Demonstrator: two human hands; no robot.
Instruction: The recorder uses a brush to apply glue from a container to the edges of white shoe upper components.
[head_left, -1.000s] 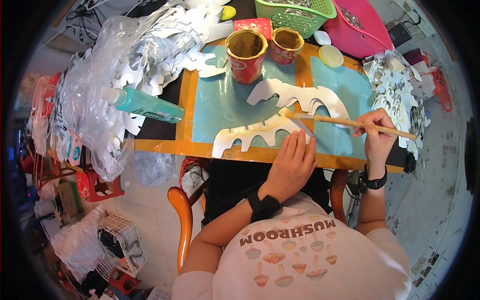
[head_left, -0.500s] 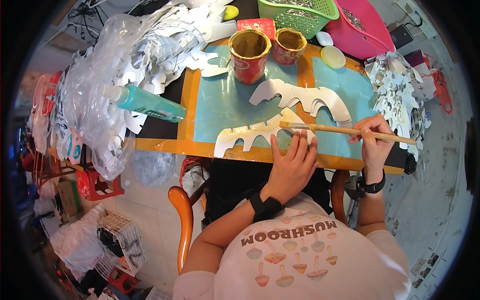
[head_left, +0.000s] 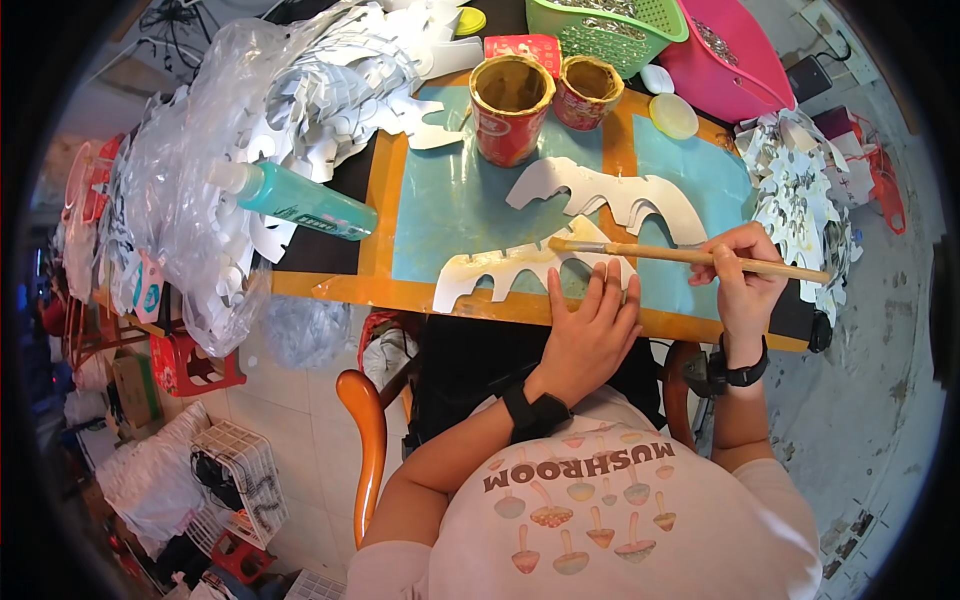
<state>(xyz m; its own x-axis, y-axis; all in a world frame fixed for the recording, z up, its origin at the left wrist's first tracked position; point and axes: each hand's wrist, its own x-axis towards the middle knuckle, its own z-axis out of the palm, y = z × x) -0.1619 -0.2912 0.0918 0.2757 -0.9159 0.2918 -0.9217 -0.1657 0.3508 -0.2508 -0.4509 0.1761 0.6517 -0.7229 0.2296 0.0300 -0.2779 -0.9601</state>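
A white scalloped cutout (head_left: pixel 490 268) with a yellowish smear along its upper edge lies at the near edge of the table. My left hand (head_left: pixel 590 330) rests on its right part, fingers stretched and slightly apart. In my right hand (head_left: pixel 745 280) is a long wooden-handled brush (head_left: pixel 660 254), pinched between thumb and fingers. The bristles touch the cutout near its upper edge, just beyond my left fingertips. Farther back lie several similar white cutouts (head_left: pixel 590 188), overlapping. Behind them stand a red can (head_left: pixel 508 130) and a smaller red can (head_left: pixel 583 105), both with brown-crusted rims.
Plastic-wrapped white cutouts (head_left: pixel 300 100) are heaped at the left, beside a teal bottle (head_left: pixel 315 205) lying on its side. Green (head_left: pixel 610 30) and pink baskets (head_left: pixel 730 75) with metal pieces stand at the back. Another heap of cutouts (head_left: pixel 795 190) lies at the right edge.
The brush tip has slid a little to the left along the cutout's upper edge. My left hand stays on the cutout. The whole view has shifted slightly.
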